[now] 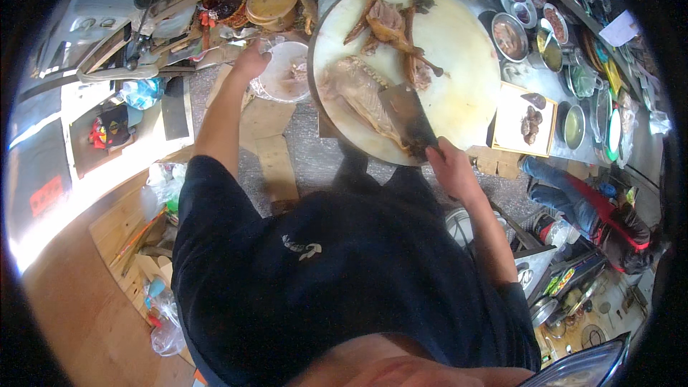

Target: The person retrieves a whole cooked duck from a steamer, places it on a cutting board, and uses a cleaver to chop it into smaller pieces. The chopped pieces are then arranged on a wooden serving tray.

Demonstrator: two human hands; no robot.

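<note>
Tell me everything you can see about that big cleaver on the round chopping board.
The cleaver has a broad, dark grey rectangular blade that looks like metal. It lies near the front edge of the pale round chopping board, its blade against the large piece of cooked poultry. The right hand grips its handle, which the hand hides. The left hand is away from it, at a plastic-lined bowl.

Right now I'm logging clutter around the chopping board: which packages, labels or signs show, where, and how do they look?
Red label: far left on a dark panel, small rectangle.
Clear plastic bags: left of the person, crumpled, one greenish.
Paper sheets: upper right shelf, pale, flat.
Colourful packets: lower right, green and yellow.
</note>
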